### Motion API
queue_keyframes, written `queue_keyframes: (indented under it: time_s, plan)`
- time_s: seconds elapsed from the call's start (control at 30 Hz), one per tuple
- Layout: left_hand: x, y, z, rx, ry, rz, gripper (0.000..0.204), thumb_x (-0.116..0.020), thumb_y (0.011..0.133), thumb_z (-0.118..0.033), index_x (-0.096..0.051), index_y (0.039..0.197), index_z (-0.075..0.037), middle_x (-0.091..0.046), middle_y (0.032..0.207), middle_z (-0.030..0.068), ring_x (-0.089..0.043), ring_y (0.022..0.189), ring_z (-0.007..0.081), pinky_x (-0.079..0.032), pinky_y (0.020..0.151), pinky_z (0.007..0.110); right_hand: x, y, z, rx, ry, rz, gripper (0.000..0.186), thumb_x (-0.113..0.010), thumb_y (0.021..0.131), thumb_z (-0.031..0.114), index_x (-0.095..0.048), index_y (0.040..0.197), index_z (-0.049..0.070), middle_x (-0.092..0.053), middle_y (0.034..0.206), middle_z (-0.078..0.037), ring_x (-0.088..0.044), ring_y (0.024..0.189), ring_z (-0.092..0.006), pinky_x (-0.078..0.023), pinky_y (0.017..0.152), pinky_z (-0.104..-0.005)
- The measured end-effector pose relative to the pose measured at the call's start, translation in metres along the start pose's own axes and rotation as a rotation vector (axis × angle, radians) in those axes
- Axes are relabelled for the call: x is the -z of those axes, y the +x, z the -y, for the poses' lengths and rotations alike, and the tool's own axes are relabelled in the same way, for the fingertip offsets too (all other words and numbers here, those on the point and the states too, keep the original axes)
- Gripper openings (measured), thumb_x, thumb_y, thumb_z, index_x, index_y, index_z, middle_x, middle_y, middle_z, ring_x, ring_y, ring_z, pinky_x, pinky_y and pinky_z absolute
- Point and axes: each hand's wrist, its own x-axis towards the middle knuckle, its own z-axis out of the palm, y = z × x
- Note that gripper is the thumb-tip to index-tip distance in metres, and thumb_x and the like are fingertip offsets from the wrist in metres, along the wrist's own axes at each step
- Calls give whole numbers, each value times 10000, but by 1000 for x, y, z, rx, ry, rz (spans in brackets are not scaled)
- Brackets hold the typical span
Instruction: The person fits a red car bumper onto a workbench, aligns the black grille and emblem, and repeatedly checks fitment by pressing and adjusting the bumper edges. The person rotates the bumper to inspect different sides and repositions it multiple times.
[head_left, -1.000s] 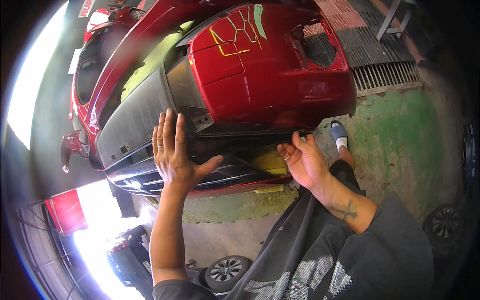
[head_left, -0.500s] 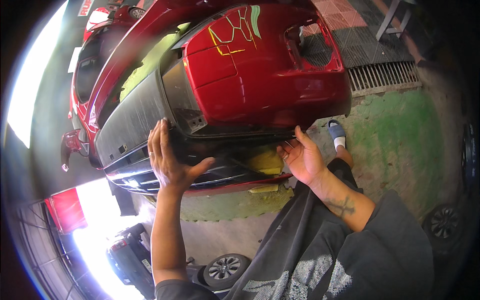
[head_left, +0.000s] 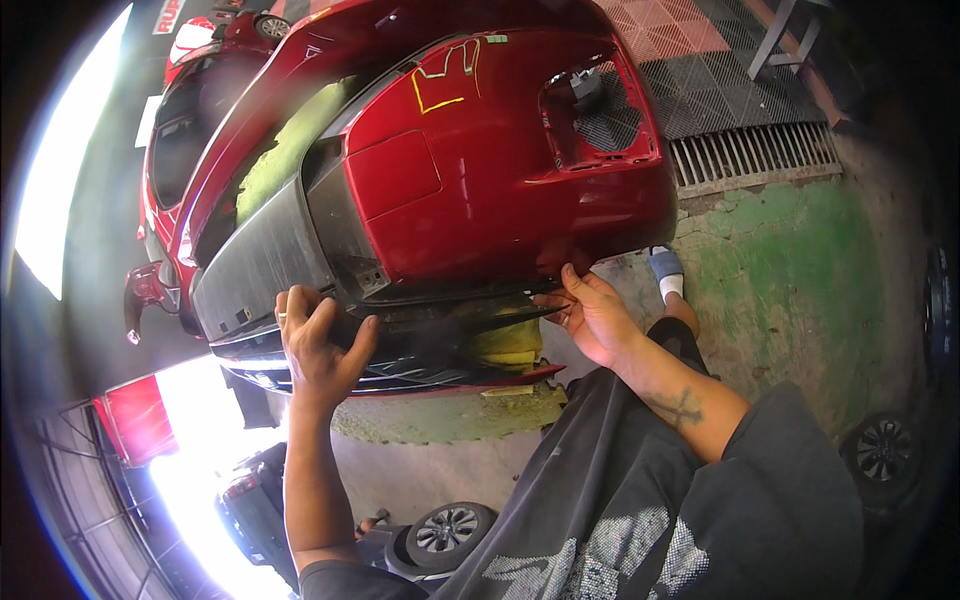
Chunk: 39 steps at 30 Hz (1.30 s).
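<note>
A large red car body panel (head_left: pixel 500 190), seemingly a bumper cover, lies in front of me with a dark grey and black plastic trim piece (head_left: pixel 255 245) along its near side. My left hand (head_left: pixel 322 345) has its fingers bent over the trim's edge, the thumb held apart. At the right end of the trim, my right hand (head_left: pixel 592 312) pinches a thin, pointed black tip. Below the trim shows a worn yellow pad (head_left: pixel 508 345) on a support. What lies under my left fingertips is hidden.
A red car (head_left: pixel 185 150) stands behind at the left. A floor drain grate (head_left: pixel 755 158) runs at the right, beside green painted floor. A person's foot in a blue slide (head_left: pixel 666 264) is near the panel's right end. Wheels (head_left: pixel 450 535) lie at the lower edge and far right.
The red panel has shifted a little to the left in view. My left hand has gone from flat to bent fingers and moved left. My right hand has closed on the trim's tip.
</note>
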Motion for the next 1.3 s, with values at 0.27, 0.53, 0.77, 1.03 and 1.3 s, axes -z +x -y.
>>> queue_keyframes:
  time_s: [0.27, 0.53, 0.77, 1.03, 1.3]
  plan:
    - [3, -4, 1, 43, -81, -13, 312, -816, 674, -115, -511, 691, -50, -466, 843, 117, -457, 851, 317, -371, 806, 440, 11, 4, 15, -117, -224, -7, 406, -634, 1074, 447, -598, 1237, 76, -719, 1178, -87, -698, 1036, -210, -527, 829, -367]
    - [4, 16, 0, 37, -98, -38, 214, -800, 727, -144, -601, 726, -63, -549, 898, 113, -532, 913, 330, -414, 884, 464, 31, -6, 65, -527, -636, 47, 584, -622, 1048, 559, -614, 1336, 52, -721, 1164, -115, -698, 994, -200, -551, 814, -354]
    - [11, -30, -11, 251, -68, -176, 184, -810, 817, -216, -703, 887, -83, -638, 1027, 124, -602, 1051, 358, -463, 997, 502, 30, -11, 100, -613, -1356, 400, 518, -651, 1060, 406, -610, 1418, 34, -725, 1209, -76, -673, 1068, -173, -566, 863, -330]
    - [6, -24, -41, 415, -63, -524, 232, -830, 842, -202, -722, 1025, -107, -628, 1166, 108, -606, 1199, 353, -448, 1095, 516, -76, -21, 99, -584, -1562, 842, 501, -694, 1047, 313, -589, 1440, 20, -733, 1280, -110, -679, 1164, -172, -527, 1015, -328]
    - [1, -151, -65, 608, -134, -693, 185, -849, 807, -134, -753, 962, -102, -687, 1124, 96, -630, 1208, 353, -483, 1044, 487, -74, -42, 50, -695, -1527, 842, 490, -679, 1064, 314, -581, 1451, 31, -711, 1313, -93, -659, 1168, -142, -528, 1011, -319]
